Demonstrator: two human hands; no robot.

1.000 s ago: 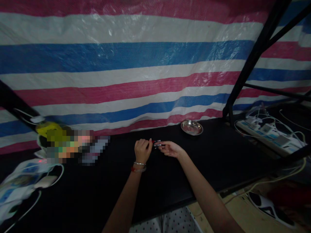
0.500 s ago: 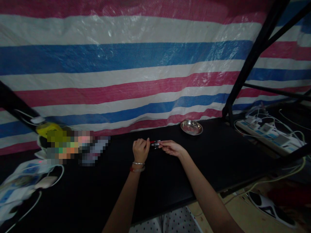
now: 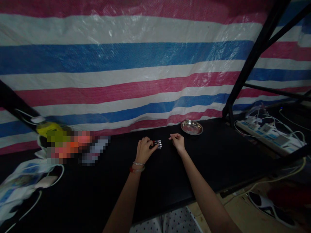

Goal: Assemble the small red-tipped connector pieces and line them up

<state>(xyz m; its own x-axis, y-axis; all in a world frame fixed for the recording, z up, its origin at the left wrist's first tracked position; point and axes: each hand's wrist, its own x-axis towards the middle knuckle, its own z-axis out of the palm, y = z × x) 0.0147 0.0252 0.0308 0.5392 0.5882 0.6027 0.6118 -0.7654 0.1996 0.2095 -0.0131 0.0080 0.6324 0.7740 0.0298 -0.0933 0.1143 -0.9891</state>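
My left hand (image 3: 143,150) is closed around a small bundle of slim cylinders (image 3: 157,144) with shiny silver ends and dark and red bodies. Their silver ends stick out to the right past the thumb, just over the black tabletop (image 3: 165,181). Most of their length is covered by the fingers, and their exact kind is too small to tell. A short gap to the right, my right hand (image 3: 178,143) has its fingers pinched together; whatever they hold, if anything, cannot be made out. Beyond it, a round shiny metal dish (image 3: 191,128) stands near the back edge.
At the left lie a yellow item (image 3: 50,129), blurred-out objects (image 3: 73,144) and white power strips with cables (image 3: 46,181). Another power strip with plugs (image 3: 269,129) lies at the right. Black metal posts (image 3: 247,71) and a striped plastic sheet (image 3: 136,58) stand behind.
My right hand has drawn away from the bundle, to the right and slightly back. My left hand has turned, with its fingers now over the bundle.
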